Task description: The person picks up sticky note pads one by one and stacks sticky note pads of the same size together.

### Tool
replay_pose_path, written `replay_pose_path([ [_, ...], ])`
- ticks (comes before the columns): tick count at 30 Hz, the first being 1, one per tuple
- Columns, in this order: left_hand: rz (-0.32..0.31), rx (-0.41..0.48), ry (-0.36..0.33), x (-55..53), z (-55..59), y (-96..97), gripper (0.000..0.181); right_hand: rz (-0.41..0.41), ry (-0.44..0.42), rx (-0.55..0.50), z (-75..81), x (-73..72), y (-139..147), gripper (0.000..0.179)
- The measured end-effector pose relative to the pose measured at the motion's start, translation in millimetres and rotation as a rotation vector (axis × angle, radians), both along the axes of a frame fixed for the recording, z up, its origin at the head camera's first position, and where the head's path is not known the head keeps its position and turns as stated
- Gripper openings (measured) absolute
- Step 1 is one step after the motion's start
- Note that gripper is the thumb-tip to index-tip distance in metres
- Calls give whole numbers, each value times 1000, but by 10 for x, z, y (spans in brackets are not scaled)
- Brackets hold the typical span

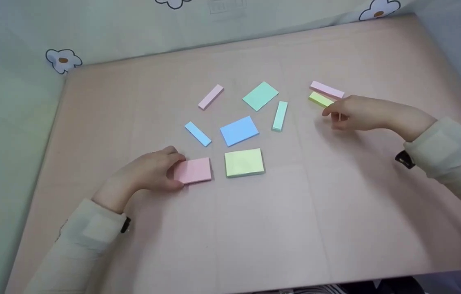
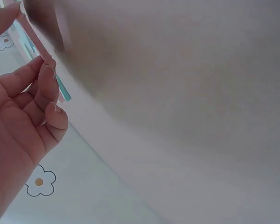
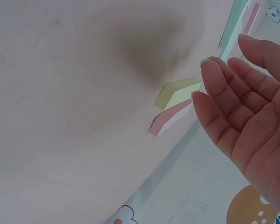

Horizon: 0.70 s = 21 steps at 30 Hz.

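Observation:
At the near left, my left hand pinches a rectangular pink sticky note pad by its left end, thumb on the near edge and fingers on the far edge. The left wrist view shows the pad edge-on between thumb and fingertips. My right hand hovers at the right, fingers loosely bent and nothing between them. Just beyond its fingertips lies a narrow yellow sticky note strip pad, partly covered by the hand in the head view. A narrow pink strip pad lies beside the yellow one.
Right of the held pad lies a yellow pad. Behind are a blue pad, a green pad, and narrow blue, pink and green strips. Flower-printed cloth borders the table.

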<state>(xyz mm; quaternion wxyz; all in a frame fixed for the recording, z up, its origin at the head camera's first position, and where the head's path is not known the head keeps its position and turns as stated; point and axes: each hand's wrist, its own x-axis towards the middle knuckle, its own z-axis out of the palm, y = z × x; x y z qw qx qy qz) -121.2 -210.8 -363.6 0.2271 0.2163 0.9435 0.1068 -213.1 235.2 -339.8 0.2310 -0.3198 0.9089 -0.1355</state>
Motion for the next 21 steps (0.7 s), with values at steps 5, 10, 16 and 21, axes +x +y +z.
replay_pose_path([
  [5,8,46,6,-16,35,7,54,0,-2,6,9,7,5,32],
  [10,-12,100,29,-43,61,8,50,-1,-6,6,12,13,-4,32],
  [16,-25,155,64,-85,108,70,45,9,18,-13,17,28,-12,30],
  [21,-49,176,131,-107,124,227,47,15,0,-10,12,48,-61,31],
])
